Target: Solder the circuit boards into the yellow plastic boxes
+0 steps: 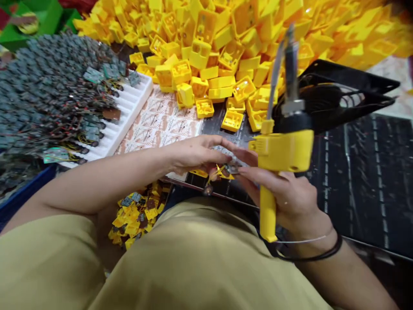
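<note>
My left hand is closed, its fingertips pinching a small circuit board. Thin yellow wires trail from the board to a small dark round part hanging below. Opposite it, my right hand has its thumb and fingers closed on the board's other side. A yellow tool resembling a glue gun stands in front of my right hand, its handle crossing the palm and its dark, metal-collared end pointing away from me. Whether the right hand also grips that tool cannot be made out. Some fingertips are hidden.
A large heap of yellow plastic cases covers the back of the table. At left, many wired circuit boards crowd a white ridged tray. A black fan-like object stands at right. More yellow pieces lie below the table edge.
</note>
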`<state>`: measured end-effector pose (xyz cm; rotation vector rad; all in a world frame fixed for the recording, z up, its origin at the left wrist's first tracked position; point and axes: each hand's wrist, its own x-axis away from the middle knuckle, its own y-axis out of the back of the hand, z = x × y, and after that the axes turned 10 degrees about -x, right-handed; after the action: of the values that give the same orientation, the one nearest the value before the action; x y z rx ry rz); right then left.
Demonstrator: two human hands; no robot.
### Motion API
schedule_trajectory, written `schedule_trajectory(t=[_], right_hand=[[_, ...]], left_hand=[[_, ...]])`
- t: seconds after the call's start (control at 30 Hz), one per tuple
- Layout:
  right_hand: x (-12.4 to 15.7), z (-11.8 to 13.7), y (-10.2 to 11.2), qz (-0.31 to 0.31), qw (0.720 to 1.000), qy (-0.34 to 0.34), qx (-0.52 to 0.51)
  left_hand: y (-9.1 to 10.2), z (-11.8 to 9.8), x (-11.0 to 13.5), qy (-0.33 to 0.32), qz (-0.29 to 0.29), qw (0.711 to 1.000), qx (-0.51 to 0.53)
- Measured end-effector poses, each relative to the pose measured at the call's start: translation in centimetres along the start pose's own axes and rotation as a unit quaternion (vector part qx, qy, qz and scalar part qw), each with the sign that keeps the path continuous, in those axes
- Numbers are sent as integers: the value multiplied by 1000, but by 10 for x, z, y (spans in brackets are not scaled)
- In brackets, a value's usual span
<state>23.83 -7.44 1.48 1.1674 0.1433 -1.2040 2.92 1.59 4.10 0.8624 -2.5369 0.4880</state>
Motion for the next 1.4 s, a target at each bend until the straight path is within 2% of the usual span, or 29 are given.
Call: schedule_trajectory(t=[0.1,0.17,0.33,0.43,0.63,0.7,0.73,0.77,0.8,0.87,0.9,0.93,0.97,1.07,1.1,1.13,1.2,1.27,1.33,1.4], right_hand=[[5,1,1,-65,997,-31,11],[7,2,0,-93,994,-55,19],[7,10,-2,-126,988,-80,37],[10,15,-1,-130,987,-86,46],[20,13,4,-108,980,-21,167],[21,12,5,-90,977,12,193],[20,12,5,-79,977,25,198],[19,12,5,-68,977,33,197],[18,12,5,-55,979,34,194],[15,13,3,-36,982,22,186],[14,14,3,-34,982,15,184],[12,15,2,-38,983,8,181],[11,17,2,-48,983,1,179],[9,22,1,-85,982,-17,168],[8,24,1,-95,982,-23,162],[8,26,0,-101,982,-26,156],[6,30,-2,-106,984,-30,142],[5,31,-5,-112,985,-30,131],[5,30,-9,-119,984,-33,125],[5,30,-12,-128,983,-37,124]], left_hand=[[-5,6,5,22,55,994,91],[-5,8,14,14,57,992,115],[-11,15,27,-54,-61,997,12],[-16,23,26,-43,-48,998,5],[-22,31,25,-33,-36,997,61],[-23,28,27,-60,-59,996,11],[-24,25,28,-92,-94,990,-48],[-24,23,30,-138,-147,971,-130],[-25,20,32,-193,-212,931,-226],[-27,18,37,-300,-312,806,-405],[-28,19,38,-339,-331,748,-464],[-29,21,39,-358,-330,717,-499],[-30,24,39,-354,-311,720,-510],[-30,34,34,-265,-248,803,-472],[-30,35,31,-249,-236,819,-461],[-30,36,28,-254,-229,822,-455],[-33,33,22,-306,-238,812,-436],[-40,29,16,-340,-256,829,-364],[-48,26,8,-317,-261,879,-242],[-56,26,0,-269,-237,928,-98]])
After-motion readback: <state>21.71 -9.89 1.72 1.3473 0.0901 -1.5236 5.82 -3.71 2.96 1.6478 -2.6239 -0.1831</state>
